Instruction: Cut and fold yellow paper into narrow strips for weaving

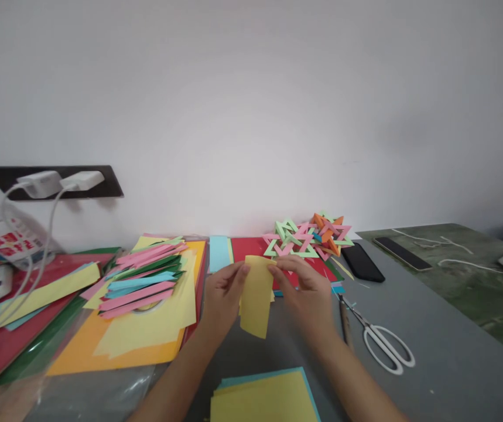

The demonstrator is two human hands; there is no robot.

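Note:
A yellow paper strip (256,305) hangs upright between my two hands, its lower end slightly curled. My left hand (223,293) pinches its upper left edge between thumb and fingers. At the upper right edge, my right hand (306,290) pinches the same paper. More yellow paper shows just behind the strip, partly hidden. Nearest to me lies a stack of yellow and blue paper sheets (264,398). Behind my hands, folded paper stars (295,239) in green, pink and orange rest on red paper.
White-handled scissors (383,346) lie on the right beside a brown pencil-like stick (345,322). A black phone (362,262) is farther back. Cut paper strips (146,278) are piled on yellow and orange sheets at left. Two chargers (82,180) with white cables sit in the wall socket.

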